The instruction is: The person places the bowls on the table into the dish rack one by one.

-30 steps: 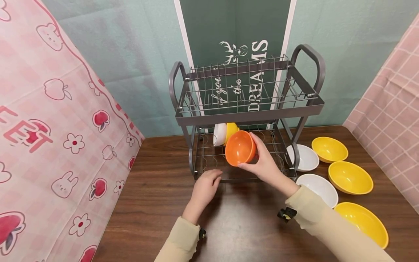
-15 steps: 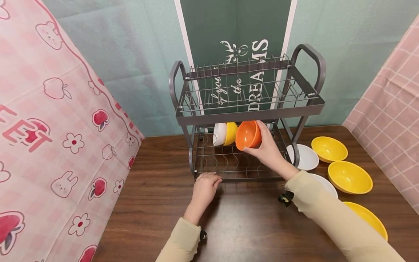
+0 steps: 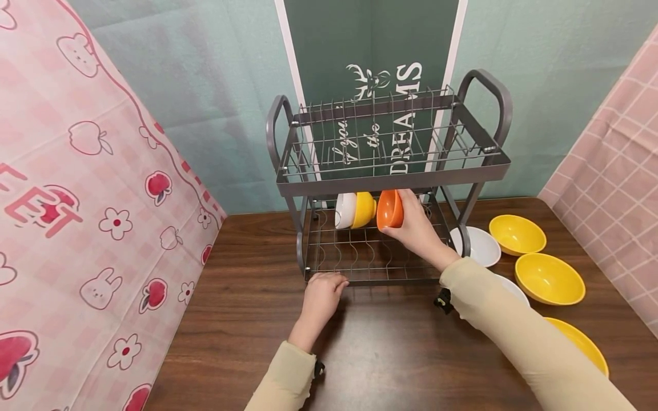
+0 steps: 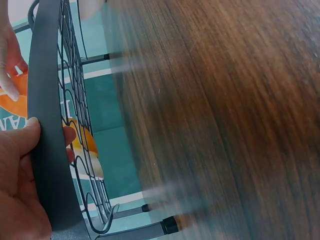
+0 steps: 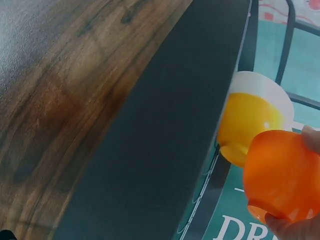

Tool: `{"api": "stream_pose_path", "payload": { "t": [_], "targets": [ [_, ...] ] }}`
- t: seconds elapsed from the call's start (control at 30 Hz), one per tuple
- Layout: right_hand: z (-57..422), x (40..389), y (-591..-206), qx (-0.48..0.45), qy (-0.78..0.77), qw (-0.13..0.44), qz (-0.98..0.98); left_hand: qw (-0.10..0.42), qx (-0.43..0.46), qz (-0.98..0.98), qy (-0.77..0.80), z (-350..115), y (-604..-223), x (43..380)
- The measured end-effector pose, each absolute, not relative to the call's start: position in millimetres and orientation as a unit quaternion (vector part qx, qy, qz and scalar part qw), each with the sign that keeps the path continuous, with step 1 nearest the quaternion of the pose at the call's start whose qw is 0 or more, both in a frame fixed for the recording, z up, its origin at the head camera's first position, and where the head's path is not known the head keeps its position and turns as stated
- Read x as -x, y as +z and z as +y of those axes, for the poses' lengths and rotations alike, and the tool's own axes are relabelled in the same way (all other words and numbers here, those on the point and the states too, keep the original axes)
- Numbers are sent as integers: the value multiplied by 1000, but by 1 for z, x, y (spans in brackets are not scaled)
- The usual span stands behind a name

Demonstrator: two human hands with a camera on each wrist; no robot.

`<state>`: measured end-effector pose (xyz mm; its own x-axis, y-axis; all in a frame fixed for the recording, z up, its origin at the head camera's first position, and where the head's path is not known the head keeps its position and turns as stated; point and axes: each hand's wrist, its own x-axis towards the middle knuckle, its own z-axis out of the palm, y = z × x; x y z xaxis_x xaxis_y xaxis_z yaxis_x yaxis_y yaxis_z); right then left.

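Observation:
My right hand holds an orange bowl between thumb and fingers, inside the lower tier of a grey two-tier dish rack. The bowl is tipped on its side, its opening facing left. Just left of it, a white bowl and a yellow bowl stand on edge, nested, on the wire shelf. In the right wrist view the orange bowl overlaps the yellow one. My left hand grips the lower tier's front rail, thumb on one side and fingertips showing on the other.
Right of the rack, several bowls lie on the wooden table, among them a yellow bowl and a white bowl. My right sleeve partly covers the nearer ones. The rack's upper tier overhangs the right hand.
The right hand has carried the orange bowl back and to the right, turning its opening from toward me to leftward. My left hand has settled onto the front rail.

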<state>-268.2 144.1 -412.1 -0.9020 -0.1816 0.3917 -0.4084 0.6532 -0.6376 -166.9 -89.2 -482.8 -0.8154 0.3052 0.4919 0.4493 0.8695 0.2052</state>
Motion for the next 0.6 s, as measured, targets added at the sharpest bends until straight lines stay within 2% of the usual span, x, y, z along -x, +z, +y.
{"api": "stream_pose_path", "payload": {
  "t": [0.6],
  "targets": [
    [137, 291, -424, -154, 323, 94, -929, 230, 197, -940, -156, -89, -485, 167]
  ]
}}
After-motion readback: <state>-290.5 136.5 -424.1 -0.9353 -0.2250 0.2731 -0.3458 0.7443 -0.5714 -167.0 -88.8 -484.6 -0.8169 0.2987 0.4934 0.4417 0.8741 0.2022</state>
